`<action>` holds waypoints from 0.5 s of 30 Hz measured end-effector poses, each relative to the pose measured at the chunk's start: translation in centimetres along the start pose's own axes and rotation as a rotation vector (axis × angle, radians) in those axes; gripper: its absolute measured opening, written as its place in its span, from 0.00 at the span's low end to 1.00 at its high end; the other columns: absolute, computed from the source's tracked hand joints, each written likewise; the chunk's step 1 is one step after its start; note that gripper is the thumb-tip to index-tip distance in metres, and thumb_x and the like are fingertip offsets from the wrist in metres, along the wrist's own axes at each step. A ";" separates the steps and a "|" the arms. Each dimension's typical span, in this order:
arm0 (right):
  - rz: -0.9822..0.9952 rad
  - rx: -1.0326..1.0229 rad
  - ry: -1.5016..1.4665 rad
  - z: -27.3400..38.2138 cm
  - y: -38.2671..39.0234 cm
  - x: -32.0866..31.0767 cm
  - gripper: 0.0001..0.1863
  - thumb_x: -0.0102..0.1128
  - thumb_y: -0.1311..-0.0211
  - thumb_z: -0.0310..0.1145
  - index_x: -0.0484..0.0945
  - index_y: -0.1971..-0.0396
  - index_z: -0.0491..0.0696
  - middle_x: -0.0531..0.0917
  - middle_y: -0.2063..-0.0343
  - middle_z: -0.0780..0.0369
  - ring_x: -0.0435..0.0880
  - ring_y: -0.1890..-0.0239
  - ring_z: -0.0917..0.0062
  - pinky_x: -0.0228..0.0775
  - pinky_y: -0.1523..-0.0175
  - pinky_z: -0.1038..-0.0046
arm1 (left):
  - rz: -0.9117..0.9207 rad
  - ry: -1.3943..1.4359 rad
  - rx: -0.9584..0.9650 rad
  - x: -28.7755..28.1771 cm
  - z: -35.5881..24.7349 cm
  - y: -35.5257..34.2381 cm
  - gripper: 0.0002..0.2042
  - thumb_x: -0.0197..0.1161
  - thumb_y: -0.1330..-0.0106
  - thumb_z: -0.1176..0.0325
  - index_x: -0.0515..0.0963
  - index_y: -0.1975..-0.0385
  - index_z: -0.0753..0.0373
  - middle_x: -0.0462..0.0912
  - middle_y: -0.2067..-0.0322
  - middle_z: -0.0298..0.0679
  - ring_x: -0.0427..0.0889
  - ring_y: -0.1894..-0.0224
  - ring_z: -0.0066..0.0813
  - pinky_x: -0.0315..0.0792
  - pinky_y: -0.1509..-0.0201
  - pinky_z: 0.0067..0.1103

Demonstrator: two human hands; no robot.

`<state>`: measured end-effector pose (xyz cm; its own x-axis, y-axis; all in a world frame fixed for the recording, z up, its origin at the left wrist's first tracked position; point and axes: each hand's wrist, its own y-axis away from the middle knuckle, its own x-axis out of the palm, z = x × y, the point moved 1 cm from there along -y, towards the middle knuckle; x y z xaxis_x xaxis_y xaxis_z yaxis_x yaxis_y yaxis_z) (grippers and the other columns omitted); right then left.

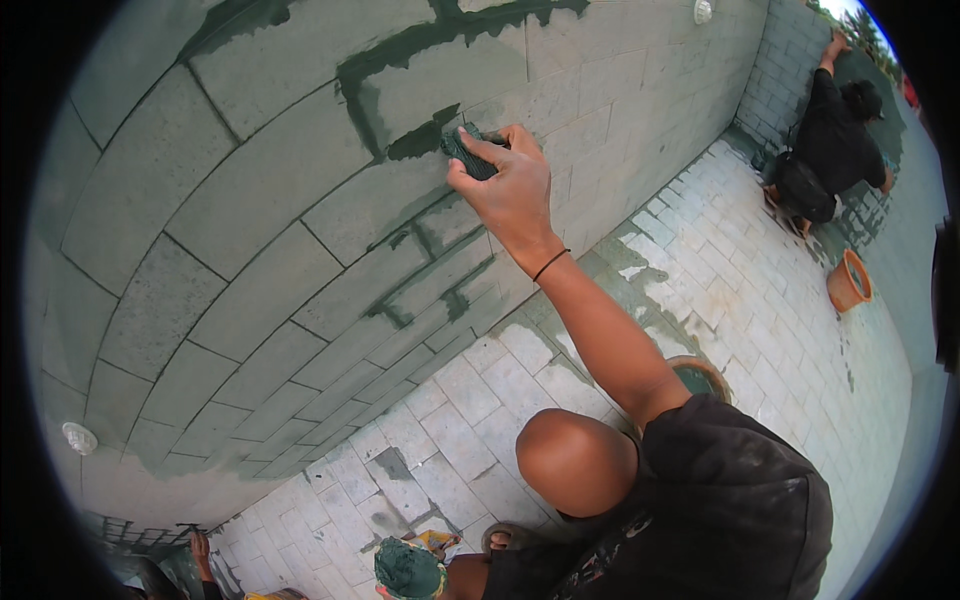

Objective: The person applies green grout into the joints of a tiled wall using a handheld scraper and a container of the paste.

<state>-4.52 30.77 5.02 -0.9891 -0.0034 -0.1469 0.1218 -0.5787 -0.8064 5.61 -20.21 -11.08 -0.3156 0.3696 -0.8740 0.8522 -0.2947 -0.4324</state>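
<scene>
Right-hand grip (513, 190) is clenched around a dark green, ridged pad (483, 168), the thumb and fingers pinching it against the tiled wall (270, 200). The pad sits at the right end of a wet-looking dark smear (425, 138), just below a thick band of paste (400, 52). What looks like the left hand (382, 592) shows only as a sliver beside a cup (438, 588) heaped with green paste (408, 566) at the lower edge; whether it holds the cup, I cannot tell.

Spreading paste into the joints seems to be the step in hand, and firm, even pressure should suit it best. Keeping the pad tilted slightly and drawing it across the joint at a slant would likely push paste in rather than drag it out. Small loads make sense, since a heavy one could slump down the wall. Pale joint lines (527, 50) up and to the right look unfilled, so working outward from the wet smear seems sensible. Ragged patches (395, 312) lower on the wall probably want scraping thin before they stiffen. Fingertips are best held behind the pad's edge, clear of the rough surface.
</scene>
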 end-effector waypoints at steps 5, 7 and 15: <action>-0.079 0.089 -0.160 -0.2 -1.4 -1.3 0.17 0.72 0.49 0.36 0.89 0.57 0.48 0.77 0.65 0.57 0.77 0.62 0.67 0.72 0.57 0.68 | 0.056 0.016 -0.024 -0.2 -0.5 -0.1 0.20 0.54 0.26 0.53 0.75 0.39 0.55 0.78 0.40 0.41 0.78 0.41 0.44 0.70 0.39 0.47; -0.107 0.034 -0.135 -0.8 -1.8 -0.3 0.17 0.72 0.49 0.36 0.89 0.57 0.47 0.77 0.64 0.57 0.77 0.61 0.66 0.72 0.56 0.68 | 0.078 0.014 -0.016 0.1 -0.7 0.0 0.20 0.54 0.26 0.54 0.75 0.40 0.55 0.78 0.40 0.41 0.78 0.41 0.44 0.70 0.39 0.47; -0.026 0.077 -0.057 -2.6 -0.2 -1.4 0.18 0.72 0.48 0.37 0.89 0.57 0.47 0.79 0.62 0.55 0.78 0.57 0.64 0.73 0.54 0.67 | -0.057 -0.160 0.122 1.6 0.1 0.0 0.20 0.58 0.27 0.52 0.76 0.41 0.55 0.79 0.41 0.37 0.80 0.42 0.37 0.71 0.38 0.40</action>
<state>-2.94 32.98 3.87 -0.9953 -0.0323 -0.0918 0.0911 -0.6403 -0.7627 5.04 -19.69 -12.46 -0.4327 0.2467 -0.8671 0.7773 -0.3851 -0.4975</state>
